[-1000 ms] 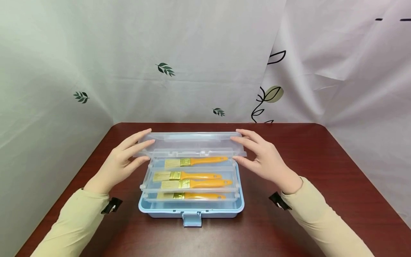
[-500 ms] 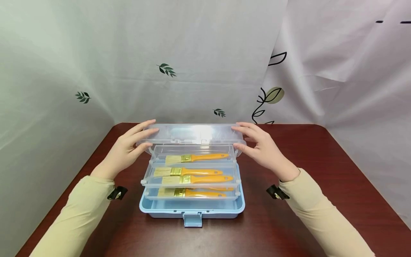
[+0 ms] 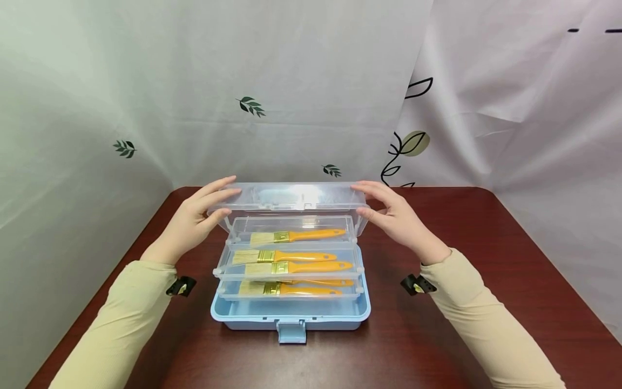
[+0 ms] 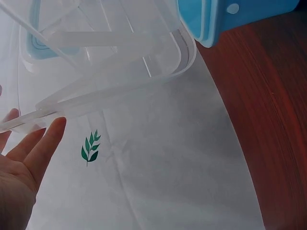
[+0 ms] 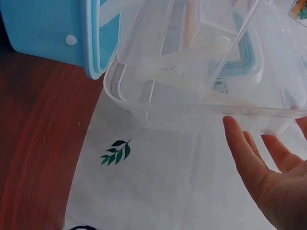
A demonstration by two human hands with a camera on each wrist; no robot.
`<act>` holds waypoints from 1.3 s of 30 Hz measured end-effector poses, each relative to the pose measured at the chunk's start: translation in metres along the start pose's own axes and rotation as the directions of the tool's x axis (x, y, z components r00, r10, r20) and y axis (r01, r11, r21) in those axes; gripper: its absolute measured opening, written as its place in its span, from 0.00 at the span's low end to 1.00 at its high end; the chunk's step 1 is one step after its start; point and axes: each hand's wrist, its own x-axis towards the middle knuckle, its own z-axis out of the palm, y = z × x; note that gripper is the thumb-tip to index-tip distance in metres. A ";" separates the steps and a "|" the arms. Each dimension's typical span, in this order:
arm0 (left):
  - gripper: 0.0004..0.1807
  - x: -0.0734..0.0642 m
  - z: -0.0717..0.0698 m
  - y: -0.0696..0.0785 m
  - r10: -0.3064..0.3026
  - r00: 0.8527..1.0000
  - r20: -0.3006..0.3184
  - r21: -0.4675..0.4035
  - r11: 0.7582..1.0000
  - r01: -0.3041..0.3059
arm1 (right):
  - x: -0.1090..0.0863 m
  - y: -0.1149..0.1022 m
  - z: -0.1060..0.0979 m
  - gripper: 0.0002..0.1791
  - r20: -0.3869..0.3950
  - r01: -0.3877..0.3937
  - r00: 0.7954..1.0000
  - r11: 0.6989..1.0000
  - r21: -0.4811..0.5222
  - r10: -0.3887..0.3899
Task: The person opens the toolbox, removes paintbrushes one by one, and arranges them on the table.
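Observation:
A light blue storage box (image 3: 243,323) stands on the table with its clear lid (image 3: 291,197) raised and tilted over the back. My left hand (image 3: 187,221) grips the lid's left end, thumb at the front edge and fingers across the top. At the right end my right hand (image 3: 393,219) holds it the same way. Both wrist views show fingertips at the lid's rim. Stepped clear trays (image 3: 291,275) hang between lid and base, linked by white arms (image 5: 187,55). Several paintbrushes (image 3: 311,234) with orange handles and pale bristles lie in these trays.
The dark red table (image 3: 437,324) extends on both sides and in front of the box. A blue latch (image 3: 292,332) hangs down at the box's front. White cloth (image 3: 291,129) with leaf prints surrounds the table at the back and sides.
Both hands have lifted the lid up and forward from its lower position behind, so its top now shows more. The trays and brushes have risen slightly; the box base stays put.

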 end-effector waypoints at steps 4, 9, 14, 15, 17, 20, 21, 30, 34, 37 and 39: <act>0.23 -0.001 0.001 -0.002 -0.005 1.000 -0.020 -0.002 1.000 0.005 | 0.001 0.002 0.000 0.25 -0.007 0.017 1.000 0.999 -0.045 -0.017; 0.24 -0.007 0.004 -0.005 -0.033 0.997 -0.066 -0.061 0.998 0.029 | 0.003 0.003 0.000 0.24 -0.011 0.013 1.000 0.999 -0.050 -0.014; 0.27 -0.016 0.009 -0.008 -0.075 0.993 -0.096 -0.219 0.974 0.053 | 0.006 0.002 -0.001 0.23 -0.006 -0.012 1.000 0.998 -0.053 0.012; 0.28 -0.017 0.010 -0.008 -0.087 0.991 -0.103 -0.247 0.967 0.059 | 0.006 0.002 -0.001 0.23 -0.005 -0.018 1.000 0.998 -0.056 0.018; 0.30 -0.020 0.012 -0.010 -0.114 0.987 -0.110 -0.288 0.954 0.078 | 0.007 0.001 -0.002 0.23 -0.004 -0.030 1.000 0.998 -0.063 0.030; 0.33 -0.023 0.016 -0.013 -0.167 0.981 -0.099 -0.329 0.936 0.126 | 0.008 0.001 -0.002 0.22 -0.004 -0.048 0.999 0.995 -0.083 0.048; 0.33 -0.024 0.017 -0.014 -0.185 0.978 -0.093 -0.340 0.929 0.144 | 0.009 0.001 -0.002 0.22 -0.005 -0.056 0.998 0.995 -0.087 0.055; 0.32 -0.027 0.023 -0.020 -0.286 0.955 -0.082 -0.431 0.874 0.225 | 0.017 0.003 -0.003 0.21 0.025 -0.099 0.995 0.992 -0.078 0.101; 0.30 -0.026 0.025 -0.022 -0.307 0.948 -0.082 -0.482 0.845 0.232 | 0.020 0.005 -0.004 0.21 0.032 -0.116 0.992 0.991 -0.068 0.118; 0.30 -0.025 0.024 -0.024 -0.313 0.946 -0.078 -0.500 0.834 0.235 | 0.023 0.005 -0.004 0.21 0.038 -0.138 0.989 0.989 -0.052 0.140; 0.30 -0.024 0.024 -0.025 -0.318 0.945 -0.078 -0.499 0.833 0.240 | 0.025 0.005 -0.005 0.21 0.045 -0.158 0.986 0.987 -0.040 0.160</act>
